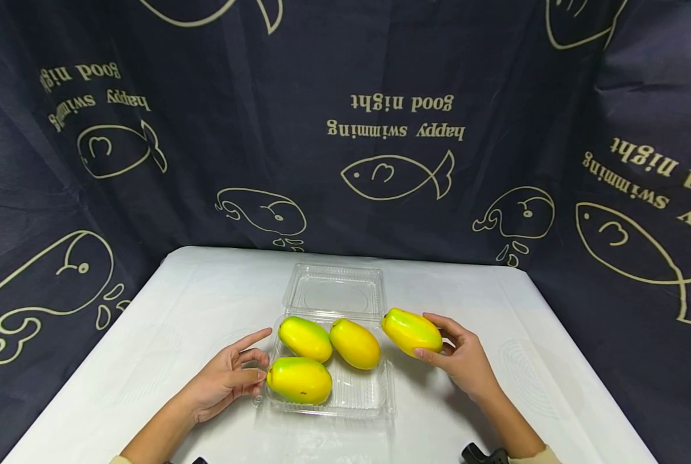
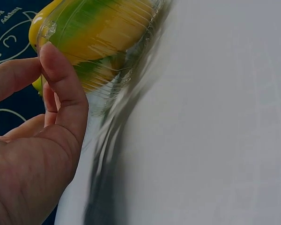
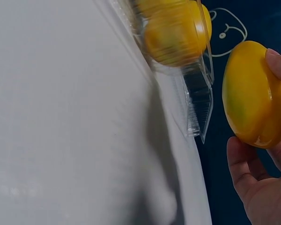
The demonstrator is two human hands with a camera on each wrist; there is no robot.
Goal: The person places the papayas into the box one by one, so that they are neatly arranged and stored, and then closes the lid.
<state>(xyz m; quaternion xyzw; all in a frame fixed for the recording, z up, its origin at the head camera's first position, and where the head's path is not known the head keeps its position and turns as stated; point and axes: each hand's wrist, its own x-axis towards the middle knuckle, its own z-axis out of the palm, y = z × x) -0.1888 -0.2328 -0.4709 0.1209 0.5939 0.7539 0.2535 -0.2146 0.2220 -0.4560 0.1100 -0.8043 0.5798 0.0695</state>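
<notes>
My right hand [image 1: 463, 361] grips a yellow-green papaya [image 1: 410, 332] between thumb and fingers, raised beside the right edge of a clear plastic clamshell box [image 1: 359, 403]. Three similar papayas lie in the box: one at back left [image 1: 304, 338], one at back centre [image 1: 355, 344] and one at front left [image 1: 300, 381]. With thumb and finger, my left hand [image 1: 226, 380] pinches the box's left rim, its index finger stretched out. The left wrist view shows this pinch on the clear rim [image 2: 43, 58] closely. In the right wrist view the held papaya [image 3: 253, 98] stands apart from the box.
The box's lid [image 1: 336, 290] lies folded open toward the back. Everything stands on a white-covered table [image 1: 206, 309]. A dark curtain [image 1: 264, 129] with fish and whale drawings hangs behind and at both sides.
</notes>
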